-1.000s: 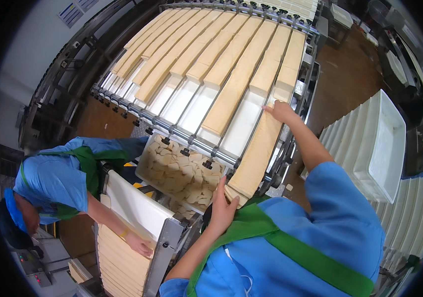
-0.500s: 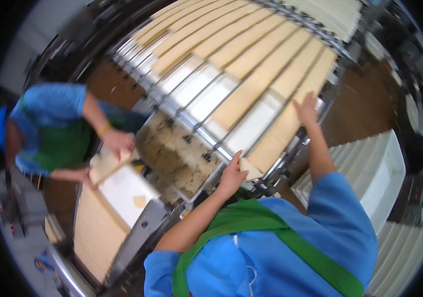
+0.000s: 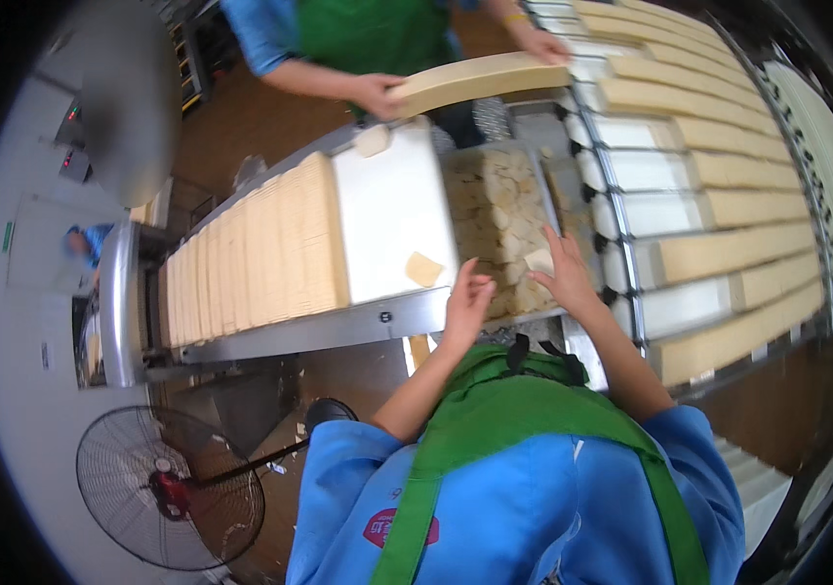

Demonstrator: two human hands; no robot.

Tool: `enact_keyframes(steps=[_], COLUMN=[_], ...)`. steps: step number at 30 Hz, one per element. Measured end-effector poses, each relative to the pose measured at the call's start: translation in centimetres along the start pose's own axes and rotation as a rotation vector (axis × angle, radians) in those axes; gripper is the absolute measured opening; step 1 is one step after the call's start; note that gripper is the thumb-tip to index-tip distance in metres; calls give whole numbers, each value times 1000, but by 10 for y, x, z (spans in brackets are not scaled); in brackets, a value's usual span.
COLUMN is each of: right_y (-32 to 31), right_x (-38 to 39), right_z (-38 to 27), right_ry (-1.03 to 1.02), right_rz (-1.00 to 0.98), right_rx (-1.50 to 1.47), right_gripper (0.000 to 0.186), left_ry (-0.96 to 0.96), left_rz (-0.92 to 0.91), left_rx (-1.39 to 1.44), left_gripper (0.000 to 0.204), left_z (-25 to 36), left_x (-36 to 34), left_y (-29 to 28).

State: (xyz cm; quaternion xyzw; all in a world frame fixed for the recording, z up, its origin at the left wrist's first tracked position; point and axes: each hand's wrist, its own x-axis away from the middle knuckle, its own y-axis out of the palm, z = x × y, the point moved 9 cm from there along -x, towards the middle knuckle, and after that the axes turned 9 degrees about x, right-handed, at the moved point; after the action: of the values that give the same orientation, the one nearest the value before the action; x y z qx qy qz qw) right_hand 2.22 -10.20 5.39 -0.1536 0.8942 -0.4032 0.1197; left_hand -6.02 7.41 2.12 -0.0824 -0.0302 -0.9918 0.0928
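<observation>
My left hand (image 3: pixel 468 300) is over the near edge of the scrap bin, beside the white board (image 3: pixel 392 214); its fingers are loosely bent and apart, with nothing visible in them. My right hand (image 3: pixel 573 283) is above the bin's right side, fingers spread. A small pale offcut (image 3: pixel 539 260) shows between its thumb and fingers; whether they touch it I cannot tell. Below, the metal scrap bin (image 3: pixel 545 185) holds many cream-coloured offcuts (image 3: pixel 501 219). Another offcut (image 3: pixel 424 269) lies on the white board near my left hand.
Across from me a co-worker's hands (image 3: pixel 375 96) hold a long cream slab (image 3: pixel 480 83). A row of upright slabs (image 3: pixel 260 253) stands left of the board. Right, a rack (image 3: pixel 614 195) carries several long slabs (image 3: pixel 748 210). A floor fan (image 3: pixel 171 487) is lower left.
My view has turned left. Both my hands have left the slab at the rack's near end and are now over the bin. The co-worker has lifted a long slab toward the rack.
</observation>
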Motion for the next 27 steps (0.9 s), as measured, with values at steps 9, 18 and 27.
enact_keyframes(steps=[9, 18, 27], right_y=[135, 279, 350], right_x=[-123, -289, -352], right_z=[-102, -243, -245], right_ry=[-406, -580, -399], right_rz=[-357, -378, -462], right_rx=[209, 374, 527], right_gripper=[72, 69, 62], left_ry=[-69, -135, -229], left_rz=[909, 778, 569], left_rx=[-224, -293, -459], left_gripper=[74, 80, 85], left_z=[-61, -45, -29], left_x=[59, 24, 8], left_y=[-281, -300, -303])
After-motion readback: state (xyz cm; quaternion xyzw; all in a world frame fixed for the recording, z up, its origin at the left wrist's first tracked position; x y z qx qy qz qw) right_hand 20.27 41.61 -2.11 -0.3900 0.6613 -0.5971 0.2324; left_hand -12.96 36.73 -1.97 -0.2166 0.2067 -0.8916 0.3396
